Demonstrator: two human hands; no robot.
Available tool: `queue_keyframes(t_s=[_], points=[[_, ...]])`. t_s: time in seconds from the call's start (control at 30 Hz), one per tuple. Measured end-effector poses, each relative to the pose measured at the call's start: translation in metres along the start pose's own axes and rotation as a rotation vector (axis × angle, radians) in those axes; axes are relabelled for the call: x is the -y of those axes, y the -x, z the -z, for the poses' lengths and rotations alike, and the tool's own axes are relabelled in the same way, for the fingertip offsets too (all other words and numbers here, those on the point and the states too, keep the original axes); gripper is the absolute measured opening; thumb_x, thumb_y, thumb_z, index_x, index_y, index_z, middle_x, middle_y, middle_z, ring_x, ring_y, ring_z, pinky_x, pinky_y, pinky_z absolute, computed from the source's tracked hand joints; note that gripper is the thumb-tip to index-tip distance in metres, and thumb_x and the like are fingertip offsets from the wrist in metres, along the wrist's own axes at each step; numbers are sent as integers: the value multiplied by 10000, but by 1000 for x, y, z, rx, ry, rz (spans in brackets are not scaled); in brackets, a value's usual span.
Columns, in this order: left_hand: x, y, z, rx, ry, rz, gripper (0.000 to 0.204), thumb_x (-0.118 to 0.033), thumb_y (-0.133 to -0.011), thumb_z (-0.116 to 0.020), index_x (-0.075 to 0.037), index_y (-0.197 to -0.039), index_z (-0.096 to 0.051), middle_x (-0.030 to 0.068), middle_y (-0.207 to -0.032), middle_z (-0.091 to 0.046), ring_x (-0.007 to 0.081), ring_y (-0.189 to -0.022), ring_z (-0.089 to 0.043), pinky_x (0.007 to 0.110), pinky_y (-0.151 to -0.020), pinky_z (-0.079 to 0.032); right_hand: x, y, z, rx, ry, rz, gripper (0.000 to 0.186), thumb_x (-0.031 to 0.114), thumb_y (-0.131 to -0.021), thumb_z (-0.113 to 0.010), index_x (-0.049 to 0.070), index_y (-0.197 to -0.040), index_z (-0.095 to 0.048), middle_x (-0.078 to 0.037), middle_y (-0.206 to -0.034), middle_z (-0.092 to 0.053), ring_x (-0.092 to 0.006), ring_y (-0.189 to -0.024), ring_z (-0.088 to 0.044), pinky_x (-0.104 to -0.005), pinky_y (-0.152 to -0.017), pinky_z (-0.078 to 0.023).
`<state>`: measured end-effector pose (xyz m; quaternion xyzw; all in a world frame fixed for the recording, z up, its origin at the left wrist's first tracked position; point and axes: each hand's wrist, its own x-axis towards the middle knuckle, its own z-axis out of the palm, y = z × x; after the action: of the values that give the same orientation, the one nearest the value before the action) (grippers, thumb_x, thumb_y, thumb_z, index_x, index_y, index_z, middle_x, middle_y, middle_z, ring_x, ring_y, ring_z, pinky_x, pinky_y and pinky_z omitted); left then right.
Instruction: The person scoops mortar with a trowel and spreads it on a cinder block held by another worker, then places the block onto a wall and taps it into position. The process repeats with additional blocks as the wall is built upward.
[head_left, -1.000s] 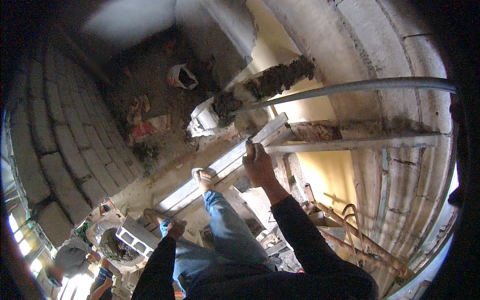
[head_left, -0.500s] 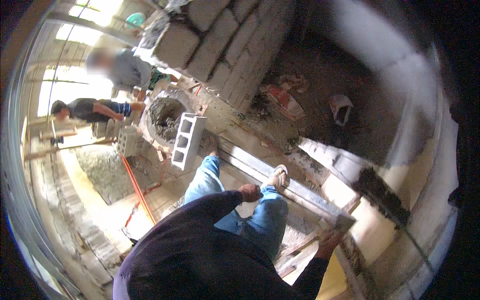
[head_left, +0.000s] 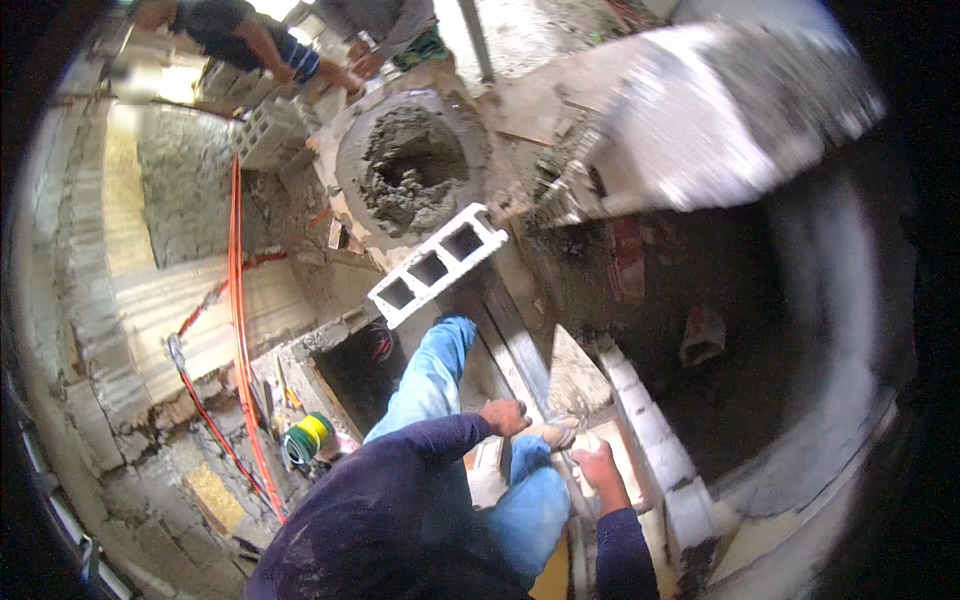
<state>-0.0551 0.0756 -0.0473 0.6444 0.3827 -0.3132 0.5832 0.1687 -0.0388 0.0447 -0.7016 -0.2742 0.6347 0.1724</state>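
Note:
My right hand (head_left: 598, 466) grips a trowel (head_left: 577, 378) by its handle. The trowel's pointed blade, smeared with grey, points away from me beside the metal beams (head_left: 522, 360). Near my right knee, my left hand (head_left: 506, 417) is closed with its fingers curled in. Whether anything is inside it is hidden. A hollow concrete block (head_left: 437, 264) with three openings lies ahead of my left leg. Beyond it sits a round container (head_left: 478, 150) holding wet grey mortar (head_left: 395, 200).
A block wall (head_left: 680, 120) stands at the far right, above a dark pit (head_left: 740, 300). Orange conduits (head_left: 238, 300) and a green-yellow spool (head_left: 308, 437) are at the left. Two other people work at the far side, one in a dark shirt (head_left: 225, 30). More blocks (head_left: 268, 135) stand near them.
My view has turned and dropped, so the block and mortar container appear larger. My right hand has come in from the right toward my knees, the trowel now plainly visible. My left hand stays closed.

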Motion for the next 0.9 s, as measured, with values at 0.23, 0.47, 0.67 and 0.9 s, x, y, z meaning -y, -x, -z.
queue_keyframes(t_s=[0.23,0.47,0.67,0.9], points=[[3,-48,85,34,267,-143,538,-472,-882,-508,-58,-1210,-612,236,-1133,-634,391,-1070,-600,457,-930,-475,205,-265,-17,-23,754,393,305,222,-781,-664,58,-984,-505,-233,-828,-629,-448,-822,-612,-522,-719,-489],[-32,-49,146,-91,572,-223,506,-427,-899,-514,-58,-1240,-572,216,-1184,-610,405,-1082,-577,460,-928,-470,392,-489,-58,-46,1537,508,188,137,-857,-516,97,-1038,-551,-169,-799,-649,-359,-763,-658,-478,-657,-531],[-33,-38,168,-170,875,-277,513,-394,-912,-542,-25,-1267,-530,246,-1166,-604,407,-1097,-572,469,-928,-462,526,-594,-67,-102,1777,932,156,118,-872,-479,87,-970,-597,-179,-824,-656,-372,-779,-655,-500,-641,-504],[-17,-41,172,-120,1262,-251,562,-415,-892,-569,13,-1255,-540,227,-1153,-617,349,-1068,-608,418,-908,-472,361,-665,-181,-16,1461,404,190,80,-865,-512,-1,-1037,-511,-247,-914,-668,-421,-866,-658,-504,-749,-525]])
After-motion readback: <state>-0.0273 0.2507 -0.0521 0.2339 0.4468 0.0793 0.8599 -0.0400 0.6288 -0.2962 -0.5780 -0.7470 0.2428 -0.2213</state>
